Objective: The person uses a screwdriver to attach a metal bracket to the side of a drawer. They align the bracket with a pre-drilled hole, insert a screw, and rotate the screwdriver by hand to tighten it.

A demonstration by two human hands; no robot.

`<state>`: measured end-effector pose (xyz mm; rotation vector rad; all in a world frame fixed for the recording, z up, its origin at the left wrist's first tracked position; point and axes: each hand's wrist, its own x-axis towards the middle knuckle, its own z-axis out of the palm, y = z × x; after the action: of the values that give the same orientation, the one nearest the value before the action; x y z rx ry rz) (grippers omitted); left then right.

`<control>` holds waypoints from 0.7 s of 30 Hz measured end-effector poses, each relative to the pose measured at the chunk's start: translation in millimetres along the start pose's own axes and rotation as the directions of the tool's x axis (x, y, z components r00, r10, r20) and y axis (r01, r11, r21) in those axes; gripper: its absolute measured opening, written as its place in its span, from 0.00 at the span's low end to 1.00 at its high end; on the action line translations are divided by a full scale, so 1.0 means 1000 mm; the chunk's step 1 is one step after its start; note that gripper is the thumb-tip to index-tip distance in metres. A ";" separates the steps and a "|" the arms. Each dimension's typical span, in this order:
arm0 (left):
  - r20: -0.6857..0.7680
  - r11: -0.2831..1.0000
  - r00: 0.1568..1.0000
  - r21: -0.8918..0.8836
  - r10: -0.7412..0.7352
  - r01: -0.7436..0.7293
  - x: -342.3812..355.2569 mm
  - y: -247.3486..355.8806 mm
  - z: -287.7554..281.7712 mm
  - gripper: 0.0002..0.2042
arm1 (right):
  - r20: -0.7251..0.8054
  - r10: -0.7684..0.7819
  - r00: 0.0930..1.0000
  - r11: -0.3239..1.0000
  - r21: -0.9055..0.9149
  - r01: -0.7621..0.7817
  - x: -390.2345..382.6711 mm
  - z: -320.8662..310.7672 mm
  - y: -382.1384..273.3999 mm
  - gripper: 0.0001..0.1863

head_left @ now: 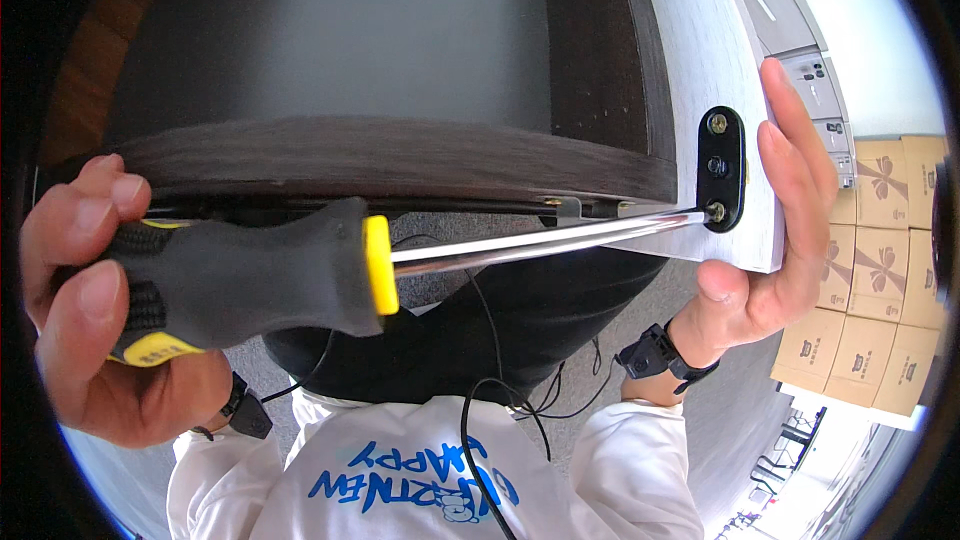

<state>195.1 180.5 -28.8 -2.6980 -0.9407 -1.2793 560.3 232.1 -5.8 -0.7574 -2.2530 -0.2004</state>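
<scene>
A large screwdriver [250,270] with a black and yellow handle crosses the view, held by my left hand [90,300] with fingers wrapped round the grip. Its metal shaft runs right to the lower screw of a black oval bracket [722,170] on a white wood-grain panel [690,30]. The bracket also shows an upper screw and a central fitting. My right hand [780,240] grips the edge of this panel, fingers along its outer side. The panel stands at the right of a dark wooden frame [410,155] with a grey interior.
Stacked cardboard boxes [865,340] stand at the right, with grey panels [790,10] above them. Black cables [480,300] hang over the grey carpet and my clothing. Dark furniture fills the upper middle of the view, bordered below by my lap.
</scene>
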 end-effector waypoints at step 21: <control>-0.240 0.978 0.966 -0.202 -0.098 0.050 0.032 -0.020 0.025 0.37 | -0.040 -0.049 0.998 0.998 -0.035 0.048 0.003 0.008 -0.007 0.37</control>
<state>217.5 219.6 -27.5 -2.5698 -0.9394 -1.7619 550.1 230.7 -9.1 -0.7104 -2.2354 -0.2758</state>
